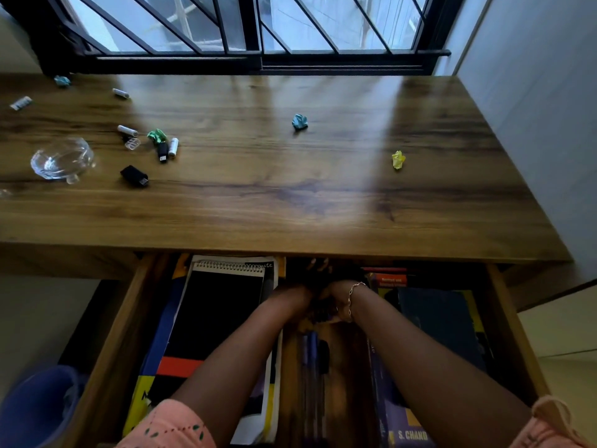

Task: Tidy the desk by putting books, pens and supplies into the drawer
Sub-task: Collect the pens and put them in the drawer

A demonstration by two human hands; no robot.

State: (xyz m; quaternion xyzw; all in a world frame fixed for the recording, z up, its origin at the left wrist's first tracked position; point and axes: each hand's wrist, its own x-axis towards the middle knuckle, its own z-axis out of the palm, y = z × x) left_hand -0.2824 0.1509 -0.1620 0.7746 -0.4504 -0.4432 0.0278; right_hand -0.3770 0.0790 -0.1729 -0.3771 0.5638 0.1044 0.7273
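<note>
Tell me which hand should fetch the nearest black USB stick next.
Left, probably. The black USB stick lies left on the desk, nearer the left hand; the right hand would have to cross over.

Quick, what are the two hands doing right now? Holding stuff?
Left hand: deep in the drawer, too dark and blurred to tell.
Right hand: the same, cannot tell.

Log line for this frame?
phase: stowing | left hand, right hand: in open drawer, grip unclear | on desk: batteries, USB sticks, paper balls
</note>
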